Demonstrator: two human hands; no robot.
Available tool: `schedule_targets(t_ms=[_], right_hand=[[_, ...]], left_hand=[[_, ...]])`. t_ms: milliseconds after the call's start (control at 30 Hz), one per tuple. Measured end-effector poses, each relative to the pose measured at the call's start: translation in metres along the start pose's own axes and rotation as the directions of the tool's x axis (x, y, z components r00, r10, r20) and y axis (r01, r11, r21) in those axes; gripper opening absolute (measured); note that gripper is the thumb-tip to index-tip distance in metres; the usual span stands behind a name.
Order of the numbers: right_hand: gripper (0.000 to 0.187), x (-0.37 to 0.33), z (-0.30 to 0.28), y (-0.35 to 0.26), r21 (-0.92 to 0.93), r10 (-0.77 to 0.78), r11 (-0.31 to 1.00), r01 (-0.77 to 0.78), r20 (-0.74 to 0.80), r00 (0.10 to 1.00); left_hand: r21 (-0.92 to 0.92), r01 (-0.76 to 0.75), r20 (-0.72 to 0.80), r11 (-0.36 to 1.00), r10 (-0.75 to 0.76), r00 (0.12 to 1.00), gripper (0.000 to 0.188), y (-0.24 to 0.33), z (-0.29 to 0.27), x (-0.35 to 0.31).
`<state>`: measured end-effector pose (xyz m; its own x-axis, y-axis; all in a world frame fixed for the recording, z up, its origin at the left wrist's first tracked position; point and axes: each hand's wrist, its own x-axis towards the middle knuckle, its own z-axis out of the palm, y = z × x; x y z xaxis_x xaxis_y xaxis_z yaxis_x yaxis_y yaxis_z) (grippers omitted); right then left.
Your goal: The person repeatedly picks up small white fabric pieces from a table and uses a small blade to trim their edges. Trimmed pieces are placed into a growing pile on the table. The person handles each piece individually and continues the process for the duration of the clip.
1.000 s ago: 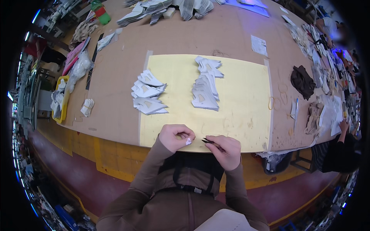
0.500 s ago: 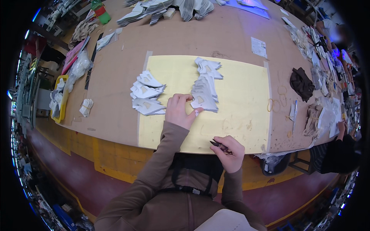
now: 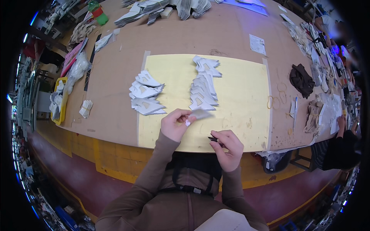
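Smudged yellow sheet (image 3: 239, 96), overlapping pointed pieces (image 3: 203, 90), left hand (image 3: 175, 124) pinching flat piece (image 3: 201, 114)

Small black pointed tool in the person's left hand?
No, the right hand holds the small black pointed tool, while the left hand pinches a flat light-grey piece.

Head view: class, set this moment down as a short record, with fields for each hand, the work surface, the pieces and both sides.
Left hand: pinches a thin grey-white piece, motion-blurred; small white scrap at its thumb
Right hand: holds a small black pointed tool, exact kind unclear
Work surface: pale yellow rectangular sheet on a brown-topped table
Pieces: overlapping grey-white cut shapes; left row straddles the sheet's left edge, middle row lies on it
Left side: yellow plastic basket
Right side: crumpled dark brown cloth
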<state>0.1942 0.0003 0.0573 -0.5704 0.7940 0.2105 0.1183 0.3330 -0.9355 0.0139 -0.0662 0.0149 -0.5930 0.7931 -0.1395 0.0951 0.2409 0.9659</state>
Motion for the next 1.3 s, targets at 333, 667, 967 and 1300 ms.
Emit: schedule_targets(t_ms=[333, 667, 967, 1300], right_hand=[[0.029, 0.009, 0.019, 0.006, -0.269, -0.162, 0.953, 0.140, -0.059, 0.985], [0.031, 0.007, 0.020, 0.012, -0.286, -0.213, 0.940, 0.188, -0.059, 0.975], [0.032, 0.010, 0.018, 0.006, -0.268, -0.221, 0.942, 0.203, -0.036, 0.975], [0.035, 0.007, 0.023, 0.004, -0.311, -0.251, 0.923, 0.225, -0.045, 0.967]], left_hand=[[-0.502, 0.217, 0.210, 0.837, -0.125, 0.970, 0.033, 0.020, -0.005, -0.026], [-0.547, 0.151, 0.191, 0.824, -0.053, 0.980, 0.046, 0.030, 0.000, -0.035], [-0.045, -0.251, 0.135, 0.967, 0.254, 0.958, 0.024, 0.031, -0.004, -0.040], [-0.168, -0.229, 0.029, 0.959, 0.237, 0.971, 0.031, 0.033, 0.003, -0.047]])
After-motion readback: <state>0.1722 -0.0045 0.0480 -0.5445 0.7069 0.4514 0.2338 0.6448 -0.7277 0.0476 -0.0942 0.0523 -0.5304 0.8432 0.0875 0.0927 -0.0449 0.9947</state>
